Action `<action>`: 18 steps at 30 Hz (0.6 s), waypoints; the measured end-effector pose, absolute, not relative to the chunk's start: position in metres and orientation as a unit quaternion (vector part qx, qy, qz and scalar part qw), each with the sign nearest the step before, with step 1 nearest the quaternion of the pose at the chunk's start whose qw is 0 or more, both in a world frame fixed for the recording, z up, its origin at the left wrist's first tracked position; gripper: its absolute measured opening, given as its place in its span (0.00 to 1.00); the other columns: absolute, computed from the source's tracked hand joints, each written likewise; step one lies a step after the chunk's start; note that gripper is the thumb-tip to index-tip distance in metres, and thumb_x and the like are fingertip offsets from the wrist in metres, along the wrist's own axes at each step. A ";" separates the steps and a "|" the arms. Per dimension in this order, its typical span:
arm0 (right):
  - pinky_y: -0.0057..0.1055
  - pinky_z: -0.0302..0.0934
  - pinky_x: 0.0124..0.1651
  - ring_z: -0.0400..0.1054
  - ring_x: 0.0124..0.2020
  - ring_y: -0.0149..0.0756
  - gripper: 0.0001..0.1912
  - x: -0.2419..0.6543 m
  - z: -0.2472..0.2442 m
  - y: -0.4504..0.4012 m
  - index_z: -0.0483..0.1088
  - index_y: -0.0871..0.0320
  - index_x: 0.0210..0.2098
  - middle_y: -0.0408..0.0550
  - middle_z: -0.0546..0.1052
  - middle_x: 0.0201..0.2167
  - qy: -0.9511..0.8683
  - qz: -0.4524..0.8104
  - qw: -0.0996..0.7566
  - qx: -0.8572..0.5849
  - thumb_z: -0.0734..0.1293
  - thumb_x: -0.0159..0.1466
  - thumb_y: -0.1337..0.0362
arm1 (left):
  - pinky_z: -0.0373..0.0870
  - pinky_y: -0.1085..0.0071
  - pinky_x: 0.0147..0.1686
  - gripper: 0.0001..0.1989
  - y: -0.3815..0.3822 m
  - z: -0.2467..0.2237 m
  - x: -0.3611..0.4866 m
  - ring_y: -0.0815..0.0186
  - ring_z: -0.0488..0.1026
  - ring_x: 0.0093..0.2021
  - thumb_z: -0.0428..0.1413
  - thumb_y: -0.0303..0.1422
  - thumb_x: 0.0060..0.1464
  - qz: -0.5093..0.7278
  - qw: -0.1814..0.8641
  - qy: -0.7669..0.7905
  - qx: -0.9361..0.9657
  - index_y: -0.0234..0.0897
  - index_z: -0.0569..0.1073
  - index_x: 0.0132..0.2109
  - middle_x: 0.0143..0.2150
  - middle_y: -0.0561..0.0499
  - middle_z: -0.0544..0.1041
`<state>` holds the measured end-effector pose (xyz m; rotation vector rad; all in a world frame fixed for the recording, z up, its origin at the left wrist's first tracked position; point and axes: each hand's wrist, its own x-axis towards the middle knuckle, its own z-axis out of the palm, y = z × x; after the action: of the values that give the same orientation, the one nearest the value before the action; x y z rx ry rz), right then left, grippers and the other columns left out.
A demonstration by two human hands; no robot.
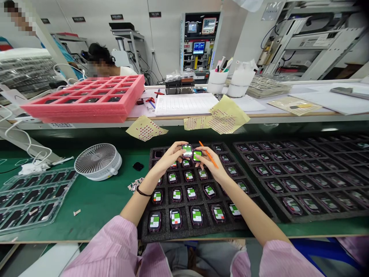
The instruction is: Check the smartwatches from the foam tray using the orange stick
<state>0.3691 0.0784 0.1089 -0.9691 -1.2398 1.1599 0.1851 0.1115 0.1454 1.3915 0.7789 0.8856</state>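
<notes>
My left hand (173, 153) grips a smartwatch unit (186, 150) with a lit white and green screen. Close beside it, my right hand (211, 161) holds a second watch unit (197, 155) with a green screen. An orange pen-like stick (208, 154) is also tucked in the right hand, slanting across the fingers. Both hands are over the far part of a black foam tray (184, 206), whose pockets hold several watch units with lit screens, some showing red blocks. Whether the two held units touch cannot be made out.
To the left are a white fan (98, 161), a clear plastic tray (62, 192) of black parts, a small black piece (138, 166) and paper scraps. More foam trays (276, 215) of watches lie right. Pink foam trays (86, 111) and yellow sticker sheets (229, 114) are on the shelf. Another person sits beyond.
</notes>
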 end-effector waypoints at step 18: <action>0.24 0.52 0.16 0.65 0.18 0.26 0.19 0.369 0.106 0.080 0.67 0.54 0.39 0.40 0.71 0.29 -0.532 0.481 0.552 -0.424 0.75 0.50 0.58 | 0.62 0.77 0.26 0.21 0.111 0.145 0.188 0.72 0.70 0.30 0.64 0.35 0.43 0.399 0.582 0.350 0.616 0.37 0.67 0.44 0.37 0.51 0.74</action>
<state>0.3686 0.0800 0.1063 -1.0035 -1.2584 1.1378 0.1878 0.1112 0.1454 1.4391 0.8178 0.9315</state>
